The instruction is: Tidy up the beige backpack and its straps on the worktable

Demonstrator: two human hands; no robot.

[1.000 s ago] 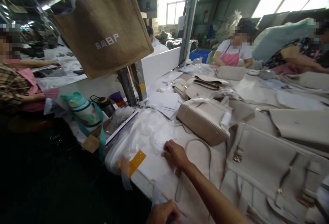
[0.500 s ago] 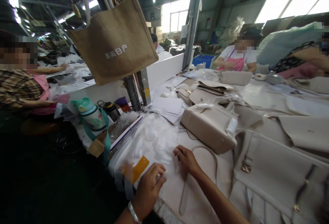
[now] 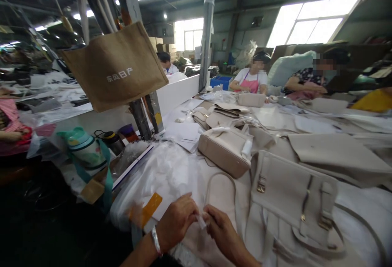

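Note:
My left hand [image 3: 177, 221], with a silver bracelet at its wrist, has its fingers closed on thin translucent plastic film [image 3: 201, 221]. Facing it, my right hand [image 3: 223, 234] pinches the same film between thumb and fingers. The film's outline is blurred, and how far it reaches is hard to make out. Just beyond both hands lies a heap of white plastic sheets [image 3: 165, 163]. A beige strap [image 3: 235, 195] loops over the table close to my right hand. An orange piece [image 3: 151, 208] sits left of my left hand.
Several beige handbags cover the right side, among them a buckled bag [image 3: 284, 189] and one lying on its side [image 3: 225, 150]. A teal bottle [image 3: 85, 146] stands at left. A brown tote [image 3: 119, 69] hangs from a post. Co-workers [image 3: 249, 79] sit across the table.
My hands have come together, and both now grip plastic film. My right hand has drawn back from the white sheets. The view has swung to the right.

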